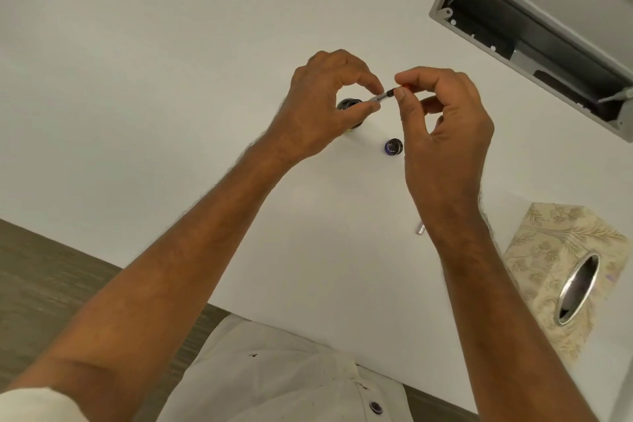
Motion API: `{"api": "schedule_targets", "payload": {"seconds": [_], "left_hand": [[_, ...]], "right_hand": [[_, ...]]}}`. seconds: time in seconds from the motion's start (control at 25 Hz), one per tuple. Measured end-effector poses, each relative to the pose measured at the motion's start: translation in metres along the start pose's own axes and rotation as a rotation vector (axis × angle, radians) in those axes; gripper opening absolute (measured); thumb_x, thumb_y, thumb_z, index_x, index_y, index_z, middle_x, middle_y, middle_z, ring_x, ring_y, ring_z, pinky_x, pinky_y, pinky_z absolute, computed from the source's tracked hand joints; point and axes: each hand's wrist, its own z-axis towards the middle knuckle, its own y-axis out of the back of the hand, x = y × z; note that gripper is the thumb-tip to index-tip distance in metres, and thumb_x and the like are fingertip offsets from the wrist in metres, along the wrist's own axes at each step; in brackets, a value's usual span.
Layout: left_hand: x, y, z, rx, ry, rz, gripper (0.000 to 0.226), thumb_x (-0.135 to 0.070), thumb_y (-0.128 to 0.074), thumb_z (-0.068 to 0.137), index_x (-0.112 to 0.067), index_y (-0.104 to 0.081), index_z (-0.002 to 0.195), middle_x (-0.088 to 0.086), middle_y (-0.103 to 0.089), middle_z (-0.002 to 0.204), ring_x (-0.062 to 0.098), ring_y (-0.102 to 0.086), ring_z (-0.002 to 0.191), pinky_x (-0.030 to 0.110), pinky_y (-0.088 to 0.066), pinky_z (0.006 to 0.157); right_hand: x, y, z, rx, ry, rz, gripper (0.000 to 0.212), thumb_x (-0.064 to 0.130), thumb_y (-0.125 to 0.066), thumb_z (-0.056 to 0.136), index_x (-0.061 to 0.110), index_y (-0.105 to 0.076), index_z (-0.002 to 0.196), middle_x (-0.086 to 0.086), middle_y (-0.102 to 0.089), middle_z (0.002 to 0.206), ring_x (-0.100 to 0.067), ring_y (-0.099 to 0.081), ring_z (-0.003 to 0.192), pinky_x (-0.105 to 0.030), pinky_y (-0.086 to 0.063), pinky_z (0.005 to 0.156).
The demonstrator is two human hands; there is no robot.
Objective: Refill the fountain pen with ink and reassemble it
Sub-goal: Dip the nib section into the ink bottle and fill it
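Note:
Above the white table [171, 79] both hands hold a slim pen part [383, 97], clear at its left end and black towards the right. My left hand [322, 110] pinches the clear end between thumb and forefinger. My right hand [445, 127] grips the black end, where a bit of orange shows at the fingertips. The open ink bottle [348, 106] stands on the table just under my left hand, partly hidden by it. Its dark cap [393, 147] lies on the table between the hands. A small silver pen piece [420, 228] peeks out beside my right wrist.
A patterned tissue box [561, 267] stands at the right edge of the table. An open grey cable tray [534, 34] is set into the table at the far right. The table's near edge runs diagonally above a wooden floor [51, 277].

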Motion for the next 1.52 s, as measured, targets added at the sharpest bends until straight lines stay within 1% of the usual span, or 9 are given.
{"api": "schedule_targets", "payload": {"seconds": [0.2, 0.36, 0.56, 0.88, 1.0, 1.12, 1.2, 1.36, 1.52], "left_hand": [[0.005, -0.004, 0.0, -0.035, -0.037, 0.006, 0.016, -0.041, -0.069, 0.089, -0.032, -0.073, 0.103, -0.023, -0.064, 0.102, 0.008, -0.059, 0.103, 0.046, -0.043, 0.1], [0.007, -0.011, -0.002, -0.036, -0.039, 0.029, 0.016, -0.035, -0.07, 0.09, -0.029, -0.073, 0.105, -0.015, -0.069, 0.106, 0.013, -0.06, 0.104, 0.043, -0.037, 0.103], [0.015, -0.018, -0.004, -0.032, -0.008, 0.06, 0.016, -0.033, -0.07, 0.091, -0.028, -0.073, 0.106, -0.011, -0.071, 0.106, 0.015, -0.06, 0.104, 0.042, -0.037, 0.102], [0.024, -0.025, -0.005, -0.062, 0.035, 0.08, 0.015, -0.035, -0.069, 0.092, -0.029, -0.073, 0.104, -0.01, -0.072, 0.107, 0.017, -0.06, 0.105, 0.037, -0.035, 0.099], [0.027, -0.026, -0.005, -0.076, 0.038, 0.073, 0.015, -0.036, -0.069, 0.092, -0.029, -0.073, 0.105, -0.011, -0.072, 0.106, 0.015, -0.06, 0.105, 0.038, -0.037, 0.099], [0.029, -0.026, -0.005, -0.082, 0.036, 0.063, 0.018, -0.035, -0.069, 0.092, -0.027, -0.073, 0.107, -0.01, -0.072, 0.106, 0.015, -0.06, 0.105, 0.038, -0.038, 0.1], [0.03, -0.026, -0.005, -0.075, 0.036, 0.065, 0.019, -0.034, -0.068, 0.092, -0.024, -0.074, 0.107, -0.009, -0.073, 0.105, 0.016, -0.06, 0.104, 0.04, -0.039, 0.1], [0.031, -0.026, -0.005, -0.078, 0.017, 0.072, 0.016, -0.034, -0.067, 0.093, -0.026, -0.074, 0.105, -0.011, -0.073, 0.101, 0.015, -0.06, 0.101, 0.04, -0.038, 0.099], [0.028, -0.027, -0.005, -0.095, -0.002, 0.082, 0.012, -0.031, -0.069, 0.093, -0.025, -0.074, 0.102, -0.009, -0.073, 0.099, 0.016, -0.061, 0.1, 0.039, -0.035, 0.099]], "right_hand": [[-0.003, -0.007, 0.0, 0.032, -0.006, -0.026, 0.017, 0.023, -0.062, 0.102, 0.015, -0.071, 0.115, 0.0, -0.07, 0.114, -0.006, -0.061, 0.095, -0.004, -0.046, 0.082], [-0.01, -0.013, -0.001, 0.059, -0.018, -0.049, 0.016, 0.024, -0.062, 0.103, 0.017, -0.071, 0.114, 0.006, -0.067, 0.113, -0.004, -0.06, 0.095, -0.002, -0.045, 0.08], [-0.018, -0.02, 0.001, 0.098, -0.051, -0.067, 0.014, 0.025, -0.063, 0.102, 0.021, -0.071, 0.113, 0.006, -0.068, 0.113, 0.009, -0.055, 0.088, -0.001, -0.043, 0.076], [-0.022, -0.028, 0.008, 0.154, -0.085, -0.139, 0.018, 0.028, -0.062, 0.103, 0.023, -0.07, 0.119, 0.008, -0.067, 0.115, -0.003, -0.059, 0.088, -0.004, -0.042, 0.076], [-0.022, -0.031, 0.008, 0.155, -0.067, -0.149, 0.017, 0.028, -0.062, 0.103, 0.022, -0.071, 0.116, 0.008, -0.068, 0.113, -0.006, -0.061, 0.087, -0.014, -0.049, 0.076], [-0.023, -0.033, 0.009, 0.161, -0.063, -0.141, 0.017, 0.028, -0.062, 0.103, 0.021, -0.072, 0.115, 0.006, -0.069, 0.112, -0.011, -0.064, 0.089, -0.032, -0.06, 0.075], [-0.023, -0.034, 0.009, 0.165, -0.057, -0.145, 0.017, 0.029, -0.062, 0.103, 0.022, -0.072, 0.114, 0.007, -0.069, 0.111, -0.013, -0.064, 0.086, -0.04, -0.061, 0.072], [-0.023, -0.034, 0.01, 0.154, -0.047, -0.198, 0.017, 0.032, -0.062, 0.102, 0.024, -0.072, 0.112, 0.009, -0.07, 0.108, -0.011, -0.062, 0.081, -0.038, -0.058, 0.075], [-0.022, -0.035, 0.011, 0.134, -0.041, -0.231, 0.017, 0.038, -0.063, 0.1, 0.025, -0.072, 0.107, 0.01, -0.07, 0.104, -0.014, -0.063, 0.079, -0.045, -0.057, 0.081]]}}
